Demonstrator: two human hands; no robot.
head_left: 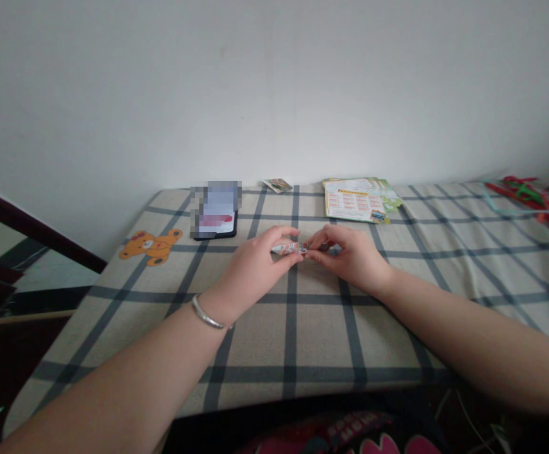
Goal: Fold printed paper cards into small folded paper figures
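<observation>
A small strip of folded printed paper [284,248] is held just above the checked tablecloth, near the middle of the table. My left hand [255,261], with a silver bangle at the wrist, pinches it from the left between thumb and fingers. From the other side, my right hand [350,255] pinches the paper's right end with thumb and forefinger. The fingertips of both hands almost meet, and part of the paper is hidden behind them.
Behind my hands lie a phone [231,226], partly blurred out, a small folded paper piece [277,185] and a stack of printed sheets [354,205]. A bear cutout [151,247] is at left, tangled ribbons [523,192] at far right. A white wall [274,88] borders the table.
</observation>
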